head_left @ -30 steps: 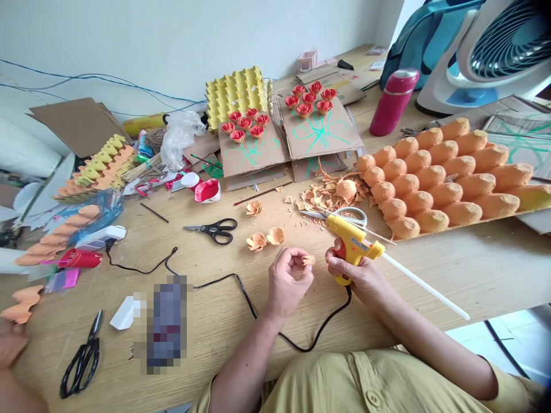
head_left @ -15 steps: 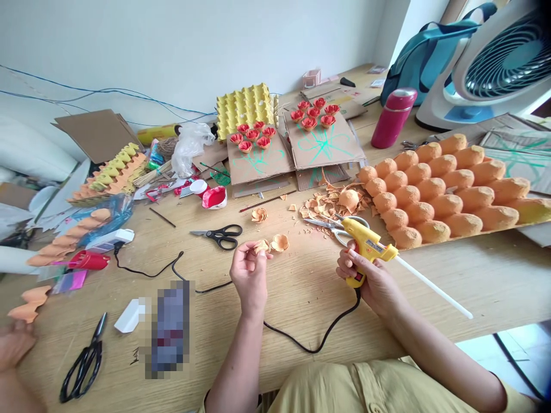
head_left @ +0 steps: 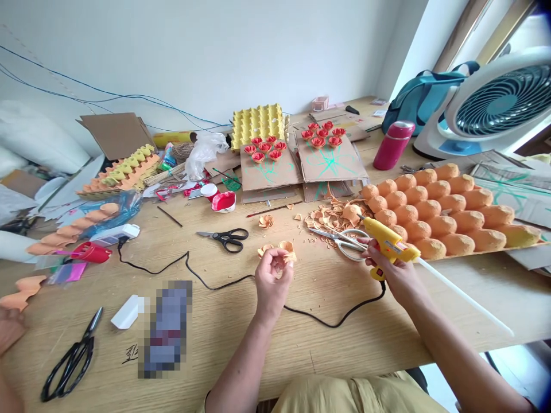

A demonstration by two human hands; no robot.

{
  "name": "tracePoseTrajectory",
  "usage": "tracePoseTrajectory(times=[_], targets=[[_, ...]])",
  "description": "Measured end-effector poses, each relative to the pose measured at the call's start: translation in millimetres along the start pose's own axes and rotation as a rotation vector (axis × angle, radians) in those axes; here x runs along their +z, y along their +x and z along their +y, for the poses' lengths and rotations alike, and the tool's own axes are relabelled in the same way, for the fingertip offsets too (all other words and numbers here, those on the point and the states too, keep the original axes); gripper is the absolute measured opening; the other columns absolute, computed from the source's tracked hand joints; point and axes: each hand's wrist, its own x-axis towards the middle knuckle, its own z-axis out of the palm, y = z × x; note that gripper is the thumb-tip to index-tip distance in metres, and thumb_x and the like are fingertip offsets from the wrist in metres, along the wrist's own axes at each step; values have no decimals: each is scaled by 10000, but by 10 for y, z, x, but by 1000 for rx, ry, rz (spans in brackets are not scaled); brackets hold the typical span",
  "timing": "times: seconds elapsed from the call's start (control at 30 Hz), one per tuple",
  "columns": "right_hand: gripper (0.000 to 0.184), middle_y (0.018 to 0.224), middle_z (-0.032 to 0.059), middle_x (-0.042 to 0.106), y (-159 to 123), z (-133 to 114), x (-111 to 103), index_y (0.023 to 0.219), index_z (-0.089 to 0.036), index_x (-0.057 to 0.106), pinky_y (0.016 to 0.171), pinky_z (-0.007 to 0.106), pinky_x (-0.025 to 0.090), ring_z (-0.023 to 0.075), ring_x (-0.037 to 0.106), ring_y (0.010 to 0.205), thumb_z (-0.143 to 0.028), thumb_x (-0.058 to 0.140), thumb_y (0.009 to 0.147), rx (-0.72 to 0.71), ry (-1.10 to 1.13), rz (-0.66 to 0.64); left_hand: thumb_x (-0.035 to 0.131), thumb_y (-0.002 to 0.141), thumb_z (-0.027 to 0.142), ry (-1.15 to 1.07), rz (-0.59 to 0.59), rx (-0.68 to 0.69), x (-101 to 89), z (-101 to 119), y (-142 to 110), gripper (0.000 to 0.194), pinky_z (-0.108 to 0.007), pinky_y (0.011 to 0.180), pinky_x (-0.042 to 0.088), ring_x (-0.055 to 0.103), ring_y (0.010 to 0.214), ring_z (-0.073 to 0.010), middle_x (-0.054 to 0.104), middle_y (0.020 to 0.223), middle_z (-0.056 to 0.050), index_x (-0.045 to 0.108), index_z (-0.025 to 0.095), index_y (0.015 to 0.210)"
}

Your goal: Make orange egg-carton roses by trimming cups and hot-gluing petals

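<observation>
**What my fingers cover**

My left hand [head_left: 273, 284] hides most of the orange piece [head_left: 288, 257] it pinches, perhaps a flower. My right hand [head_left: 398, 276] covers the glue gun's [head_left: 381, 234] grip. Blurred squares [head_left: 166, 330] mask something on the table [head_left: 224, 355] and meet some writing [head_left: 131, 353]. The left edge crops a co-worker's hand [head_left: 10, 330]; the right, the fan [head_left: 503, 106].

The bare left hand [head_left: 272, 281] is held palm inward, thumb and fingers set in a pinch, above the upward-slanted left forearm [head_left: 243, 355]; the bare right hand [head_left: 391, 267] is curled in a grip, its right forearm [head_left: 454, 355] angled inward.
</observation>
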Motion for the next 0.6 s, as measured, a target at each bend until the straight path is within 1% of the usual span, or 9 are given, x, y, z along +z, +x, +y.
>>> tracePoseTrajectory(times=[0.07, 0.13, 0.27, 0.33, 0.4, 0.5, 0.6], targets=[[330, 1129, 87, 705, 83, -23, -39, 894, -240, 645, 650, 334, 523, 205, 640, 777, -523, 764, 773, 2, -85, 10, 672, 773, 154, 73, -65, 48, 32, -14, -41, 157, -243, 741, 557, 642, 788, -129, 649, 912, -35, 633, 177, 923], [358, 1137, 102, 712, 141, -25, -54, 932, -240, 671, 626, 342, 541, 233, 666, 795, -543, 760, 764, 28, -132, 20, 656, 771, 125, 149, -102, 92, 57, -30, -72, 156, -249, 731, 559, 633, 772, -131, 639, 899, -29, 631, 180, 915], [384, 1080, 111, 737, 174, 6, -42, 942, -228, 702, 600, 351, 589, 252, 708, 763, -526, 800, 719, 73, -139, 18, 635, 762, 99, 256, -147, 159, 96, -67, -105, 168, -248, 693, 553, 615, 733, -131, 633, 868, -25, 622, 179, 908], [398, 1086, 107, 742, 163, 9, -25, 958, -231, 704, 633, 374, 627, 266, 733, 767, -536, 796, 719, 82, -121, 10, 626, 760, 92, 296, -165, 188, 111, -83, -112, 168, -244, 679, 547, 604, 708, -124, 632, 858, -21, 614, 178, 904], [416, 1133, 102, 738, 143, 0, -6, 996, -236, 701, 707, 393, 653, 289, 754, 838, -548, 780, 733, 88, -101, 1, 613, 759, 81, 331, -172, 211, 122, -94, -115, 163, -241, 675, 542, 597, 696, -119, 626, 841, -14, 607, 179, 890], [411, 1153, 103, 744, 102, -8, 21, 1022, -236, 698, 798, 387, 656, 312, 756, 950, -542, 767, 756, 101, -82, -11, 598, 753, 73, 365, -177, 231, 133, -110, -116, 168, -238, 680, 541, 601, 706, -120, 622, 832, -9, 605, 180, 883], [387, 1144, 108, 757, 47, 8, 48, 995, -235, 702, 804, 395, 658, 322, 760, 948, -548, 751, 774, 110, -70, -22, 598, 756, 86, 378, -187, 248, 144, -126, -117, 160, -238, 675, 544, 609, 704, -121, 629, 835, -11, 604, 179, 886]])
